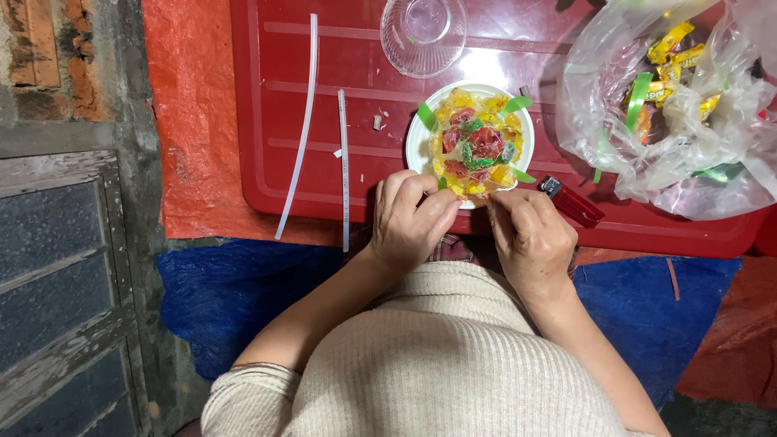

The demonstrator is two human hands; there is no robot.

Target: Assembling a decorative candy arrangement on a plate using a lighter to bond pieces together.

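seen from above, a person in a cream ribbed sweater sits at a low red plastic tabletop (324, 81). both hands meet at the near edge of a small white plate (414, 146), which sits on the tabletop just in front of the person. the plate carries a round arrangement of wrapped candies (477, 146): yellow wrappers around the outside, red ones in the middle, with green ribbon strips tucked between them and sticking out past the rim. the left hand (409, 222) is curled, its fingertips pressed together at the plate's near rim as if pinching something small; what it pinches cannot be made out. the right hand (530, 239) is curled in the same way, thumb and forefinger closed on the edge of the arrangement, just beside the left hand's fingers. a red lighter (571, 201) lies on the tabletop just to the right of the right hand. further right, an open clear plastic bag (688, 154) holds more yellow-wrapped candies and green ribbon. beyond the plate stands a clear plastic cup (423, 32). to the left of the plate lie two long thin translucent sticks (306, 121), one partly over the tabletop's edge, with small cut scraps near them. orange and blue tarpaulin (202, 121) covers the ground under the tabletop.
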